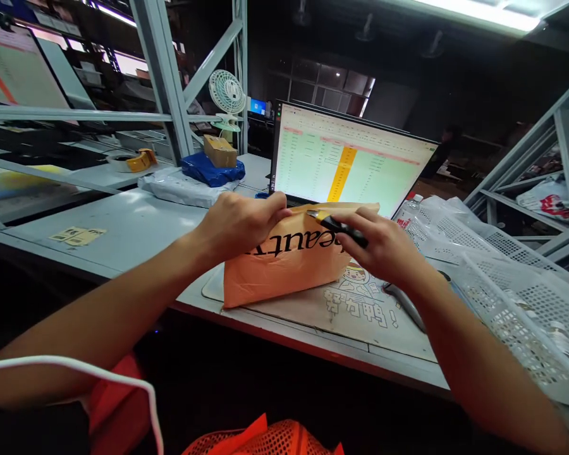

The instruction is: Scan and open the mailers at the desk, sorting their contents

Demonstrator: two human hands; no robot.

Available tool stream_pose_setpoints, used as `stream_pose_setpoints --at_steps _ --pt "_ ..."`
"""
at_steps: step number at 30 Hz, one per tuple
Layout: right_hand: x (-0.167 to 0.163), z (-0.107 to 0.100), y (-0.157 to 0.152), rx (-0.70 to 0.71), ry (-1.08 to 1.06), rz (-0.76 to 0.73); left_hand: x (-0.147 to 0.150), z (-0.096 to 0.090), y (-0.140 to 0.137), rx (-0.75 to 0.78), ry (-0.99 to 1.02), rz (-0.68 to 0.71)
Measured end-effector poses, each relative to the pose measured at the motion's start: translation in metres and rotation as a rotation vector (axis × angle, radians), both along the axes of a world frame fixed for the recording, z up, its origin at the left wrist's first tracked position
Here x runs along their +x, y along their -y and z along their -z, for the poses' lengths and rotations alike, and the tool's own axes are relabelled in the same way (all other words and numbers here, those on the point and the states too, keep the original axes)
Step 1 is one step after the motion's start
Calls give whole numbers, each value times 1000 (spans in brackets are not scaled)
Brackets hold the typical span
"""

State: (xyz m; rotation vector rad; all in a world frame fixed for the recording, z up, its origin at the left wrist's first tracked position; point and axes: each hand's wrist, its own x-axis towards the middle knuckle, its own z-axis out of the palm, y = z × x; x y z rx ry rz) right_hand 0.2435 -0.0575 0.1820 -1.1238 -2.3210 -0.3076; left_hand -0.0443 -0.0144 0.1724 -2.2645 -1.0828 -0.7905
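An orange mailer bag (279, 272) with upside-down black lettering stands on edge on the printed desk mat (355, 309). My left hand (246, 218) is closed on the bag's upper left edge, thumb towards the top. In my right hand (374, 243) is a black and yellow utility knife (334, 224), its tip pointing left at the bag's top edge. Whether the blade has gone into the bag cannot be made out.
Behind the bag stands a monitor (341, 158) with a spreadsheet. White perforated baskets (502, 303) and a bottle (412, 205) are at the right. To the left are a white parcel (184, 186), a blue parcel (213, 169), a small carton (220, 150) and a clip fan (227, 91).
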Motion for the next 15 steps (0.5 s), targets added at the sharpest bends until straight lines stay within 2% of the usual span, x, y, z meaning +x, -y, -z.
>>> stream_pose_setpoints --at_steps 4,8,12,15 --pt "42 10 -20 -30 -47 74 -6 4 -8 -4 27 69" --pt "63 20 -27 -18 -71 172 -3 6 -15 -29 34 83" --pt "79 40 -18 42 -63 257 -22 1 -19 -70 28 -41" --pt "106 78 -2 33 -107 375 -53 -8 -17 -81 35 -197"
